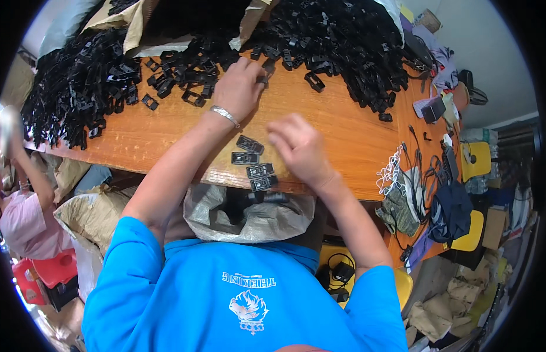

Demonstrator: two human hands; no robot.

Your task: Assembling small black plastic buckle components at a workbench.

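My left hand (238,88) reaches to the near edge of a heap of small black plastic parts. Its fingers are closed at a black plastic part (268,67), which they partly cover. My right hand (301,148) hovers over the wooden table (343,141), slightly blurred. Its thumb stands apart from the bent fingers, with nothing visible between them. Just left of it, several rectangular black plastic parts (245,158) lie in a loose column near the table's front edge. An open whitish woven sack (211,214) hangs below that edge at my lap, with dark pieces inside.
Large heaps of black parts cover the table's far left (85,76) and far right (355,47). An open sack of parts (135,26) stands between them. Cables and white cord (391,170) lie at right, near yellow chairs (475,161). Another person in pink (32,226) sits at left.
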